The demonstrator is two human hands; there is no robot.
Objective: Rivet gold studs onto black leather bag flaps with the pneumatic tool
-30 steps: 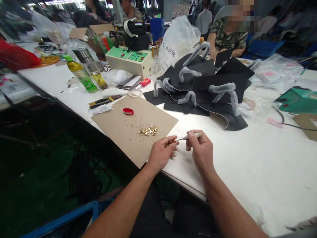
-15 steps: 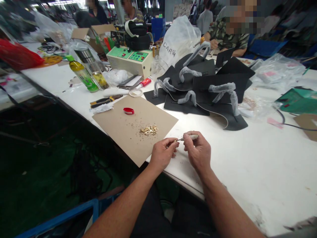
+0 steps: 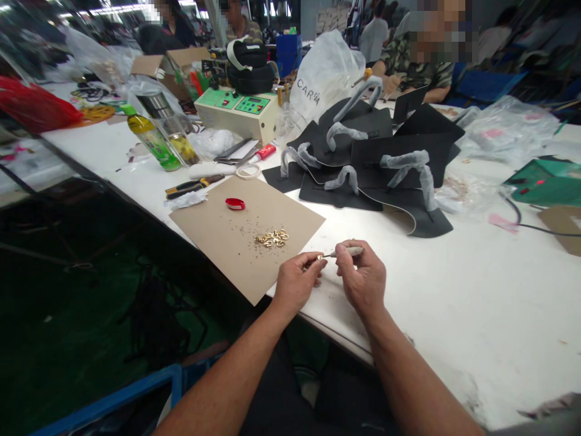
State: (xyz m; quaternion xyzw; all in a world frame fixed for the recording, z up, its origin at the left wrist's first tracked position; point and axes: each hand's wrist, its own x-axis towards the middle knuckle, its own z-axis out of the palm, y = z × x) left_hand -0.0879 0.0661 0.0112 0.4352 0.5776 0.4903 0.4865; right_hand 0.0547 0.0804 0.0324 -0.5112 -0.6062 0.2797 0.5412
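Both hands grip: left hand pinches a small gold fitting, right hand a slim tool touching it. Just beyond the fingertips lie gold rings on cardboard (bare white table rightward), black sheets farther.

A single head-worn camera looks forward and down from the person's own seat, close over the near edge of the white surface. Both forearms enter from the bottom of the frame, the left hand and right hand meeting near centre. The view faces across the surface toward co-workers seated at the far side, under the top edge.
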